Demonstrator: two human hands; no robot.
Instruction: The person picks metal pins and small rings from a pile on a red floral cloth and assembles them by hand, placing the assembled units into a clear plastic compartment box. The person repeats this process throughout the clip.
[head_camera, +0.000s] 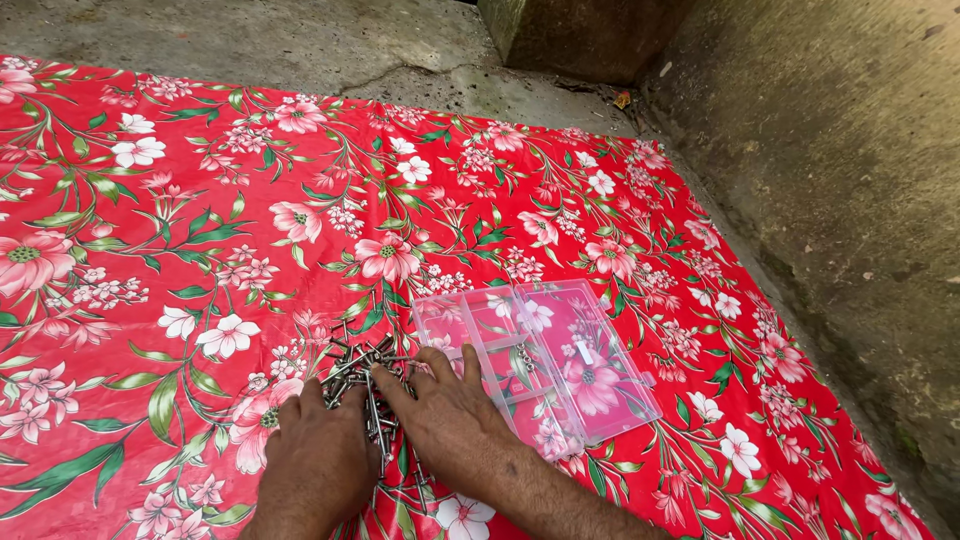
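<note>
Your hands rest on a pile of screws.
Your left hand (315, 455) lies curled on the screws (365, 385). Your right hand (450, 415) is spread flat, touching them, just left of the clear box (600, 350) on the red flowered cloth (150, 250).

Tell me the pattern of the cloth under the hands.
Red cloth with pink and white flowers and green leaves; head view.

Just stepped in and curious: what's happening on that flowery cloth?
A person's left hand and right hand rest on a pile of small metal screws on a red floral plastic cloth. An open clear plastic compartment box lies right beside the right hand, with a few pieces inside.
</note>
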